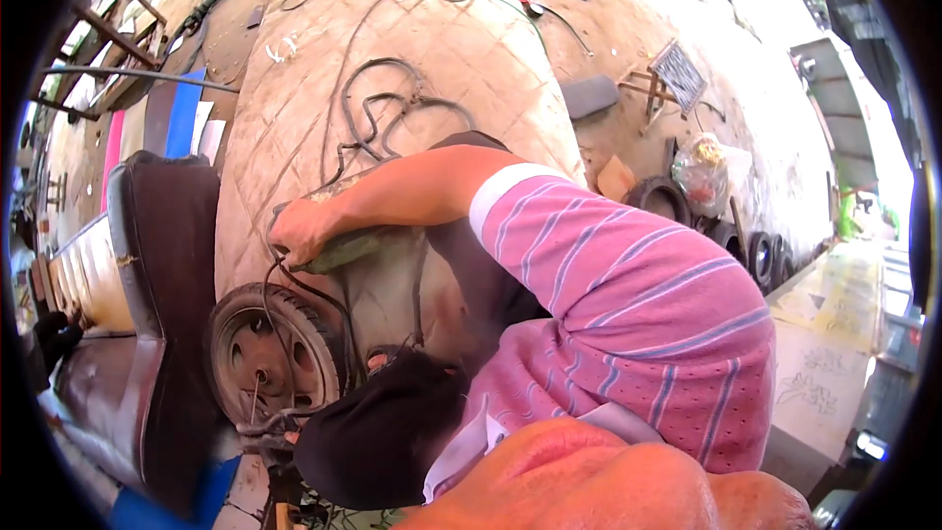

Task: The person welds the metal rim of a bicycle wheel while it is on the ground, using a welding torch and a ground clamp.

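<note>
My right arm reaches across to the left, and my right hand (pixel 302 234) is closed round a thin dark cable (pixel 271 304). The cable hangs down in front of a small spoked wheel with a black tyre (pixel 273 353). Beneath my hand and wrist is a dull greenish object (pixel 348 249), mostly covered by the forearm. My left hand does not show clearly. A small skin-coloured patch lies between the wheel and my black-clad knee (pixel 383 432), but I cannot tell what it is.
Looped black hose (pixel 378 103) lies on the tiled pavement (pixel 471 69). A dark brown padded seat (pixel 172 265) stands left of the wheel. To the right are a loose tyre (pixel 659 198), a clear plastic bag (pixel 705 172), a small framed stand (pixel 677 79) and a grey pad (pixel 589 96).
</note>
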The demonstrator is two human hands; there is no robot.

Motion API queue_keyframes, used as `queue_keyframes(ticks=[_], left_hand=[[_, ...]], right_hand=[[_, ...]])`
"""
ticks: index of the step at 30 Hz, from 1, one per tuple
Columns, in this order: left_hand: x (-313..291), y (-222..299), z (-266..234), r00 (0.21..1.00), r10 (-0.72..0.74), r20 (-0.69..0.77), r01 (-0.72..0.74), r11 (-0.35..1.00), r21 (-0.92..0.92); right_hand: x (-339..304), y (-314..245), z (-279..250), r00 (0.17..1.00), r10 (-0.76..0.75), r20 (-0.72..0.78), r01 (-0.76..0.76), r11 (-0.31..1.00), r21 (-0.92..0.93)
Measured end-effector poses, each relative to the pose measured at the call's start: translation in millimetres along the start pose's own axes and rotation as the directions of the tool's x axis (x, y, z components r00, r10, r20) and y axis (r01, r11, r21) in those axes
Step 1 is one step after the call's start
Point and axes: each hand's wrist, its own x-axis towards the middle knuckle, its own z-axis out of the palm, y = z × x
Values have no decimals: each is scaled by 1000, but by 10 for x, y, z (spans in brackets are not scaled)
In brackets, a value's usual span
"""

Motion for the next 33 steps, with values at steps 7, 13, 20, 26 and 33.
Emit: queue_keyframes(ticks=[7, 13, 20, 26, 33], left_hand=[[38, 83, 135, 999, 16, 31, -16, 1000, 24], [38, 143, 257, 999, 18, 50, -21, 999, 43], [71, 206, 291, 997, 32, 66, -36, 998, 60], [-50, 233, 411, 994, 29, 103, -37, 997, 74], [-133, 201, 318, 998, 1, 58, -6, 997, 79]], right_hand=[[-39, -58, -106, 1000, 7, -18, -7, 1000, 3], [17, 31, 18, 998, -23, -57, 23, 1000, -16], [38, 10, 69, 995, -40, -96, 42, 999, 17], [-63, 56, 140, 997, -27, -75, 26, 1000, -6], [-61, 117, 115, 998, -66, -17, 65, 996, -55]])
